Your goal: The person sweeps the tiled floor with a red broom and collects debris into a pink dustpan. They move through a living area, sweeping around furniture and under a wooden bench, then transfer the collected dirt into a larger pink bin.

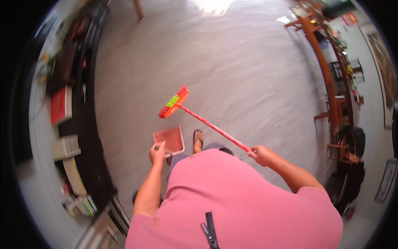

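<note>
My right hand [261, 155] grips the red handle of a broom [214, 126] near its end. The handle slants up and to the left to an orange broom head [177, 104] with red and lime-green bristles. My left hand [157, 152] is closed around the handle of a pink dustpan [171, 138], most of that handle being hidden by the fingers. The dustpan is beside my left leg, below the broom head in the picture and apart from it. Blur keeps me from telling what lies in the pan.
A grey floor [233, 62] spreads ahead. Along the left runs a dark cabinet [84, 133] bearing a red box [61, 104], a pale box [67, 147] and books [85, 205]. At right stand a long wooden table [326, 74] and wooden chairs [342, 149]. My sandalled foot [198, 140] is near the dustpan.
</note>
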### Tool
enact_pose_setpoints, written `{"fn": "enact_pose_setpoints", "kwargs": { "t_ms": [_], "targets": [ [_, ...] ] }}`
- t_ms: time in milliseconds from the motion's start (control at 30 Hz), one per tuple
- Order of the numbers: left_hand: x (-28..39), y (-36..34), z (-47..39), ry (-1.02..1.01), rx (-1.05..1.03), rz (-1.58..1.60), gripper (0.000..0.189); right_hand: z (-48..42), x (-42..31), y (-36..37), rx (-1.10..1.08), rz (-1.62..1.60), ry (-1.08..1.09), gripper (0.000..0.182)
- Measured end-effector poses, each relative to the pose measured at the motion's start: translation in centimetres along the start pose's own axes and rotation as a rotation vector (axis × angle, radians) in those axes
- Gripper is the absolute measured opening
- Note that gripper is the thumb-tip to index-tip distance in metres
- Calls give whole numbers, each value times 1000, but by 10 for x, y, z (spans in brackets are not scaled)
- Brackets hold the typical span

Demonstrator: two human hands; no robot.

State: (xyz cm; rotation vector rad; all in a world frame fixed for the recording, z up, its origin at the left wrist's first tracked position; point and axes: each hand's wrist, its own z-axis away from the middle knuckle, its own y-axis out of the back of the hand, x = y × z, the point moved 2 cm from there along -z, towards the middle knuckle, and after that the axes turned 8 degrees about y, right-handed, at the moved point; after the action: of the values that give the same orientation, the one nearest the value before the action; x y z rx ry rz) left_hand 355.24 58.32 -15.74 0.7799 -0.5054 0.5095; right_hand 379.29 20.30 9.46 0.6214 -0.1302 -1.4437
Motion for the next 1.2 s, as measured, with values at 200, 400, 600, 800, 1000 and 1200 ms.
{"fn": "enact_pose_setpoints", "kwargs": {
  "t_ms": [200,400,600,800,1000,1200],
  "targets": [
    [27,16,-60,26,48,337,22,-94,0,34,224,-344,108,35],
    [83,0,-103,-18,115,356,22,-164,-14,82,231,-963,83,20],
    [193,-15,-165,-61,154,256,22,-223,-65,198,160,-1529,82,13],
    [320,-56,-277,5,164,224,23,-265,-110,344,27,-1948,80,13],
    [473,-147,-359,123,34,239,23,-308,-94,437,167,-2200,93,14],
    [616,-223,-423,154,37,135,24,-352,-74,519,396,-1951,-19,12]
  ]
}}
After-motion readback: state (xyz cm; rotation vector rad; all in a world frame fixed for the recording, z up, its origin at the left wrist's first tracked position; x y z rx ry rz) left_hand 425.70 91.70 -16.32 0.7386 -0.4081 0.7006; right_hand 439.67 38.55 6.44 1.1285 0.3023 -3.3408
